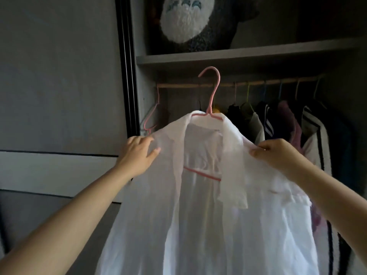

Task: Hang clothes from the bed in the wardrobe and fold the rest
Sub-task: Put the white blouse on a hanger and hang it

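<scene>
While the left hand [139,153] and right hand [278,153] each grip a shoulder of the white shirt [198,215], already on its pink hanger [213,92], we judge hooking onto the wardrobe rail [178,85] remains.

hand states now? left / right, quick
Left hand: grips the white shirt at its shoulder.
Right hand: pinches the shirt's other shoulder.

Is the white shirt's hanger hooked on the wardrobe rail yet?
Not yet. The pink hanger hook is free before the rail; both hands hold the shirt shoulders.
</scene>
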A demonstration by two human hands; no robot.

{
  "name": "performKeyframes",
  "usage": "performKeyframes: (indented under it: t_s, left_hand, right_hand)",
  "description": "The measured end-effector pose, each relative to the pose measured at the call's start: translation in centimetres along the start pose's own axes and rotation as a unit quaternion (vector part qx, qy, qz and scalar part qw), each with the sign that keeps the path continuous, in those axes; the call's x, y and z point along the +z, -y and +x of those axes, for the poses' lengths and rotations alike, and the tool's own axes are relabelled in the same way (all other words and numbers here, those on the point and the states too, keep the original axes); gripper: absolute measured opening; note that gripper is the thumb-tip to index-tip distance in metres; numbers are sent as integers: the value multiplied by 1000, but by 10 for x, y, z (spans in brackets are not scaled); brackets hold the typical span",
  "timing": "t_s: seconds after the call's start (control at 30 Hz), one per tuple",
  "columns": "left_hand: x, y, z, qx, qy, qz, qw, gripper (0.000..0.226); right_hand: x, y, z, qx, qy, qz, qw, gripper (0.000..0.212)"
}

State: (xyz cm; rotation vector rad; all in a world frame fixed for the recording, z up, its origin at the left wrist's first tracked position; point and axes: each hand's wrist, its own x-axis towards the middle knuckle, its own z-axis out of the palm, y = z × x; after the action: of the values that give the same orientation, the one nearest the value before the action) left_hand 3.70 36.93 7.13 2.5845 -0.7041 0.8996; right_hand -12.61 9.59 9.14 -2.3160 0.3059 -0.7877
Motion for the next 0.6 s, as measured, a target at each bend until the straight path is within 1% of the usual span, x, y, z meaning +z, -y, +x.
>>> performKeyframes:
  t_s: [0.1,0.17,0.2,0.27,0.37,0.4,0.47,0.53,0.6]
  left_hand:
    - [7,27,28,-17,-29,-4,999,46]
    - [11,50,53,-9,-37,37,999,46]
    - [11,56,60,-4,-42,61,997,46]
    - [14,80,87,29,-65,82,994,44]
    - [25,108,116,105,-116,99,983,39]
    - [28,115,123,122,-123,105,979,41]
    - [36,131,140,158,-134,125,970,44]
    - [41,138,152,199,-170,138,955,43]
    - [48,149,167,225,-207,133,943,35]
  right_hand:
    - [22,22,33,68,-4,105,992,20]
    - [46,36,61,91,-18,133,987,15]
    - [53,43,69,101,-23,129,986,12]
    - [77,58,101,109,-27,117,987,22]
    - [115,79,144,73,-38,91,992,33]
    - [126,82,157,65,-53,86,993,29]
    - [149,97,182,89,-64,73,991,8]
    - [161,108,200,131,-63,102,984,20]
    - [176,121,219,166,-61,142,974,19]
